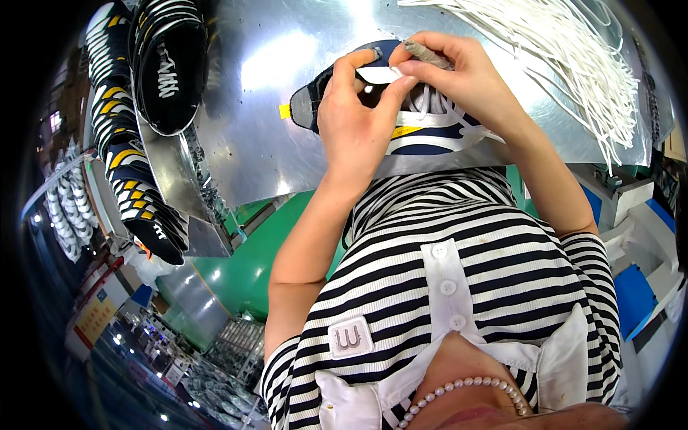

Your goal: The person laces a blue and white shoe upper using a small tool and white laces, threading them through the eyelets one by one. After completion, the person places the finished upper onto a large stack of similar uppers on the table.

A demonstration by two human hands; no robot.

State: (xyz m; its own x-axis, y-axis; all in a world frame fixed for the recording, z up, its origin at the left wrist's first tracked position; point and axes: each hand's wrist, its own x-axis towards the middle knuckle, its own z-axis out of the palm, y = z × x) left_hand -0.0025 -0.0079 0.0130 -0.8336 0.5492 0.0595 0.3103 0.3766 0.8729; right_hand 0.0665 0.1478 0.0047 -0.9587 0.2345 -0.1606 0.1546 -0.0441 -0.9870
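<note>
Both hands are meeting over a dark navy shoe (401, 49), which is lying on the metal worktop (251, 154) close to its near edge, in front of the person. The left hand (358, 118) is covering part of the shoe from the left. Its thumb and index are standing apart in a curve; cannot tell if this grip is clamping on anything. The right hand (466, 72) is coming over from the right, its grip closing together, thumb and finger pinching the end of a small white piece (377, 74). Left thumb is nearly reaching the right thumb; contact is unclear. A grey wrap (428, 55) is covering a right finger. White laces (430, 102) are showing on the shoe below the hands, and a yellow tab (284, 112) is sticking out at its left end.

Around: a large bundle of white cords (566, 64) is spreading over the worktop's right side, well apart from the shoe. A black shoe (168, 79) is sitting at the left, beside a long row of striped shoes (123, 154). The person is wearing a striped shirt (473, 222). Green floor (269, 240) is showing below.
</note>
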